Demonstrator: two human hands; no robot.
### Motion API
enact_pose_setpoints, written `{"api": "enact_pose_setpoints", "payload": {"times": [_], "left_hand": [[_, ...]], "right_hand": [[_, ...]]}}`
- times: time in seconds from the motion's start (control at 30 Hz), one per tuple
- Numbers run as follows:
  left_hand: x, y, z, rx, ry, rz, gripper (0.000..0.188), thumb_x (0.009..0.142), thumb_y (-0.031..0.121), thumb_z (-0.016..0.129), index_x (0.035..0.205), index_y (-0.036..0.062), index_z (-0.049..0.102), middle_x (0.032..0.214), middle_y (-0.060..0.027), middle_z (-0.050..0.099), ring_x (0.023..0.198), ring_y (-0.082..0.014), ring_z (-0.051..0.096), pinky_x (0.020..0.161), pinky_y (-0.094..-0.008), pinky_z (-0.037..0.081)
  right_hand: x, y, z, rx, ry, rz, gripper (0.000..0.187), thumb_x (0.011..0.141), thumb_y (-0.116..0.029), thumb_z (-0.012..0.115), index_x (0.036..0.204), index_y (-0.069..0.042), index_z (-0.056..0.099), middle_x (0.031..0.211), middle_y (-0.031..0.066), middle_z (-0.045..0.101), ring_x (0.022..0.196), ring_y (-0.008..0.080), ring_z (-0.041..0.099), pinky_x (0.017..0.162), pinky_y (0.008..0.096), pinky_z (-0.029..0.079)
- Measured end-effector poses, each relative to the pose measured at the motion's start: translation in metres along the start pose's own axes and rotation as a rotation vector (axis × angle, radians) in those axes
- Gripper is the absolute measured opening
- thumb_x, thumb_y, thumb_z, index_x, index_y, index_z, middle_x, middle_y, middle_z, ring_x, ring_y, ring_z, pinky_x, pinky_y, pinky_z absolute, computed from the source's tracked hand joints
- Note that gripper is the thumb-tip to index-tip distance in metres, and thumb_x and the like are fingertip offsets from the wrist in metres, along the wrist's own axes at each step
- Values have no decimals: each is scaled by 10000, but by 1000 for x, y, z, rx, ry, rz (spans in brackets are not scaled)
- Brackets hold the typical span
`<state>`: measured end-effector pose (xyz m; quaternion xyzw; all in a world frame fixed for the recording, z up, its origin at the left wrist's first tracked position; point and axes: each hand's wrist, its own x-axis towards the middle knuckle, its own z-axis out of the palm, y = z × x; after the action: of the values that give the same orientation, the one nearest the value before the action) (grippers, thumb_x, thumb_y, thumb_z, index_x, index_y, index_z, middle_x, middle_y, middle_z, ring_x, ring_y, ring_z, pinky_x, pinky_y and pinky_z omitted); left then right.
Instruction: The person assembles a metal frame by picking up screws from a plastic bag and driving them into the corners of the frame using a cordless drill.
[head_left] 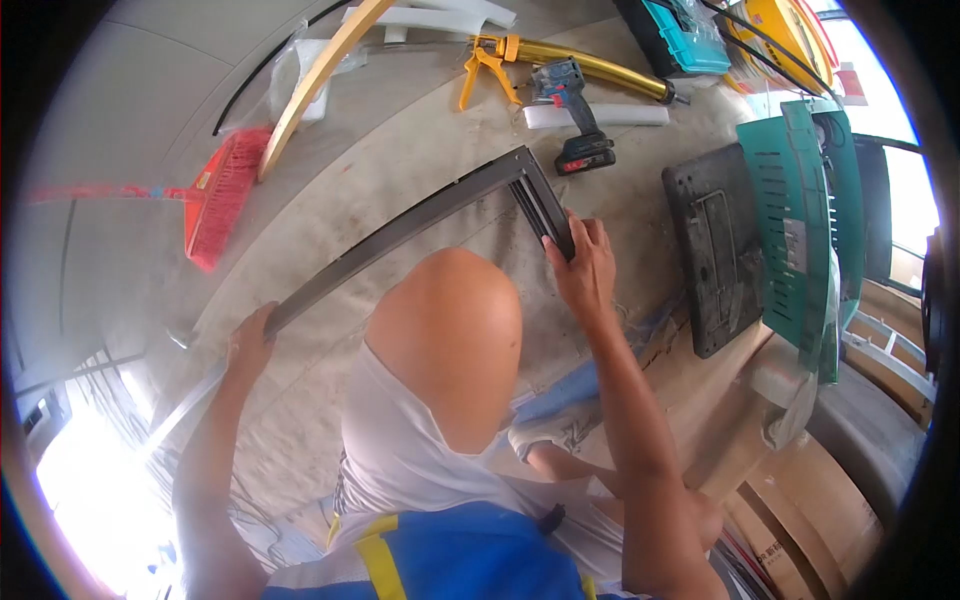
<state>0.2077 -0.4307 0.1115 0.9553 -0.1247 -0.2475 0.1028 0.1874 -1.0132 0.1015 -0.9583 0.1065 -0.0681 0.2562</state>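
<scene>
Blue and yellow cloth [470, 550] lies nearest, then a bare knee [445, 340]. Past the knee is the dark L-shaped frame [400, 225]: the left hand [250, 340] is clamped on its near left end, the right hand [585, 262] has thumb and fingers closed on its short right arm. Farther lie a red broom [228, 192], left, and a drill [578, 115] and gold caulking gun [625, 79], right.

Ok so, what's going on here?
A person is holding a dark L-shaped frame: the left hand grips the end of its long side, the right hand its short side. A cordless drill and a gold caulking gun lie beyond it; a red broom is off to the left.
</scene>
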Motion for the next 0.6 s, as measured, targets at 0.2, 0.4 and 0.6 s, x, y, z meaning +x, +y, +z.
{"api": "enact_pose_setpoints", "payload": {"times": [0.2,0.4,0.6], "left_hand": [[2,7,-13,-133,-19,20,636,824,-25,683,1420,152,546,1292,-161,658,1196,-357,628,1009,-449,509],[25,26,-21,-192,-141,3,775,754,76,820,1463,127,510,1347,-138,639,1240,-323,619,1041,-429,493],[80,77,-30,-313,349,342,980,856,369,793,1574,-29,258,1592,-243,342,1467,-367,370,1228,-478,255]], "right_hand": [[3,-5,3,-11,15,3,495,856,-249,766,1301,-70,645,1058,135,628,996,347,624,838,447,517],[2,5,-1,-33,38,26,510,840,-269,785,1291,-71,654,1067,130,635,996,340,630,833,444,523],[2,-25,-13,-31,94,19,729,845,-365,785,1439,-55,497,1183,168,605,1068,383,582,875,469,496]]}}
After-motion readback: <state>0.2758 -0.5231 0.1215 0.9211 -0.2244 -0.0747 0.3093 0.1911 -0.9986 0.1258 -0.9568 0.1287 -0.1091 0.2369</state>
